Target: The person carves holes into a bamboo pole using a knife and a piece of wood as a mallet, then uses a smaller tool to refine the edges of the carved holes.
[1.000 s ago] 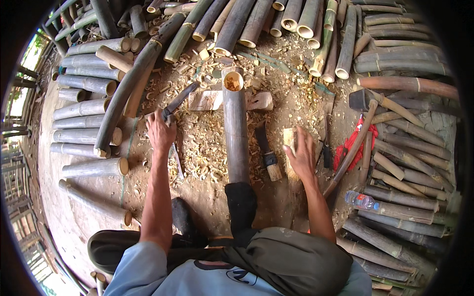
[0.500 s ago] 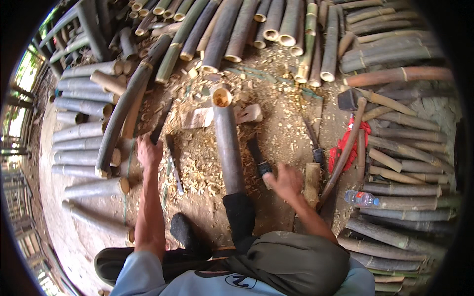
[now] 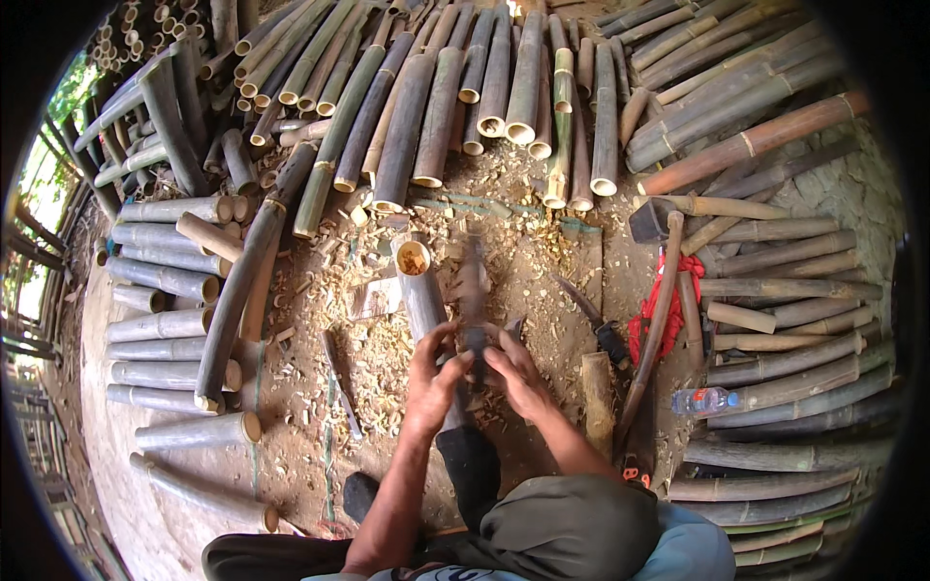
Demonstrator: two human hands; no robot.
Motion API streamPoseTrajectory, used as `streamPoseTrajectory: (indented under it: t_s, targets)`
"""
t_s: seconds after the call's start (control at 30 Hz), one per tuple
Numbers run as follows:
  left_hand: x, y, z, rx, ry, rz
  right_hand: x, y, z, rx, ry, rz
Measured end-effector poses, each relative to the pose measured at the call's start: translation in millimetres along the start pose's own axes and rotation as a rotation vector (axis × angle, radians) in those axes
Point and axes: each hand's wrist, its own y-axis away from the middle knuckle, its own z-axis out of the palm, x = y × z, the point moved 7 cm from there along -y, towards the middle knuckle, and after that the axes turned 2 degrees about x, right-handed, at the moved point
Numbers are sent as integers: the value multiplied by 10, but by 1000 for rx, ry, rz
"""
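A dark, long-bladed knife [image 3: 472,281], smeared by motion, points away from me in the middle. My left hand [image 3: 433,382] closes at its handle from the left, and my right hand [image 3: 518,376] has its fingers curled against it from the right. Just beneath lies a thick bamboo tube [image 3: 422,302], its cut end facing up and away, with pale shavings inside. My dark-covered foot [image 3: 468,460] is at its near end. A small dark tip [image 3: 515,327] shows beyond my right hand; what it belongs to is hidden.
Another knife [image 3: 339,378] lies left among shavings, and one with a dark handle [image 3: 608,339] lies right. Beside it are a bamboo stump [image 3: 597,402], a long-handled mallet [image 3: 659,320], red cloth [image 3: 644,324] and a plastic bottle [image 3: 704,400]. Bamboo poles [image 3: 402,136] surround the work area.
My left hand has swung from the far left to the middle, bringing the dark knife beside my right hand. My right hand has shifted slightly left. The view has tipped up.
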Motion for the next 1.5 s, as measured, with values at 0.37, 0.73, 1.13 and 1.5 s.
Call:
streamPoseTrajectory:
  t_s: [0.37, 0.73, 1.13, 1.5]
  targets:
    - [-321, -1271, -1307, 169, -1252, 129, -8, -1905, -1074, 131, 1314, 216]
    - [-611, -1139, -1448, 102, -1064, -1, -567, -3308, -1779, 604, 1494, 248]
    - [-480, -1111, -1373, 144, -1117, -156, -918, -2521, -2093, 343, 207, 35]
    - [417, -1129, -325, -234, 142, -184, -194, 53, 56, -232, -168, 103]
